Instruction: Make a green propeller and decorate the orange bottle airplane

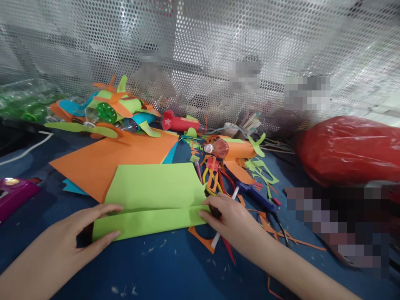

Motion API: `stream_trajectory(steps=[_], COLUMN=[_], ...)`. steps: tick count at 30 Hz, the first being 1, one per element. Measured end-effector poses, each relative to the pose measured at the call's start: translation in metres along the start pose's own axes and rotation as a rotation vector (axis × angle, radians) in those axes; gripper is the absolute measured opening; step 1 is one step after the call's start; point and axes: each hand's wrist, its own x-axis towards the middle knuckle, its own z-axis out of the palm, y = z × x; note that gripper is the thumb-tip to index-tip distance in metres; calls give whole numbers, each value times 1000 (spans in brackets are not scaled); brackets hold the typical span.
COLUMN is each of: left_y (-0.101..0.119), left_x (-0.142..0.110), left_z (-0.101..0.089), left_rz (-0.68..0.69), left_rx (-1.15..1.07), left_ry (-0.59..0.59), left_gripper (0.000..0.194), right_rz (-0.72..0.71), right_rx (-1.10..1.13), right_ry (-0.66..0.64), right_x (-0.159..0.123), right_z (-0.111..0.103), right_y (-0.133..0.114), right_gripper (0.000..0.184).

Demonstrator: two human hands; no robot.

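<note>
Left hand (pixel 62 237) and right hand (pixel 234 216) pinch the lime-green sheet (pixel 156 185) (near edge folded over). An orange sheet (pixel 131 150) lies behind it.

Your left hand (pixel 73 227), at the left end of the green sheet (pixel 153 185): bare, slim tapered fingers, long narrow thumb (pixel 101 243), smooth back. Your left forearm (pixel 28 273), left of the sheet and nearer you: bare, only a short stretch showing before the view cuts it. Your right hand (pixel 233 214), at the sheet's right end: bare too, slim fingers, softly rounded knuckles. Your right forearm (pixel 287 262), right of the sheet and nearer you: bare, slender, smooth outline, longer stretch showing. Nails on both hands: too small and blurred to tell.
</note>
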Motion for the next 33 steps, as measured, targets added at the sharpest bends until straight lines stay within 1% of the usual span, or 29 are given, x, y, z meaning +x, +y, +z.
stream_trajectory(steps=[2,5,7,11,15,17,19,21,25,28,33], left_y=[0,0,3,10,12,8,5,5,6,3,-4], left_x=[1,2,2,-1,-4,-4,-4,-3,-3,-6,-7], left_z=[1,-2,-6,-13,-12,-9,-7,-6,-5,-2,3], left_rz=[22,35,23,9,-12,-12,13,40,74,112,137], left_rx=[5,-52,-89,-139,-126,-96,-76,-64,-48,-27,32], left_ry=[10,-9,-46,-107,-122,-104,-73,-67,-93,-69,-41], left_gripper=[47,46,44,33,36,36,38,41,37,33,35], right_rz=[12,35,45,32,34,30,23,23,57,81,71], right_rx=[-4,-11,-16,-14,-11,-11,-20,-37,-63,-68,-73], right_ry=[0,-30,-63,-97,-107,-103,-96,-87,-50,-32,-13], right_x=[0,-1,-1,-2,-1,-1,-2,-3,-3,-2,0], right_z=[1,2,1,1,3,3,4,5,7,7,7], right_y=[0,-1,-1,-2,-2,-1,-1,0,-1,-1,-2], right_gripper=[12,16,17,15,15,14,14,14,12,14,18])
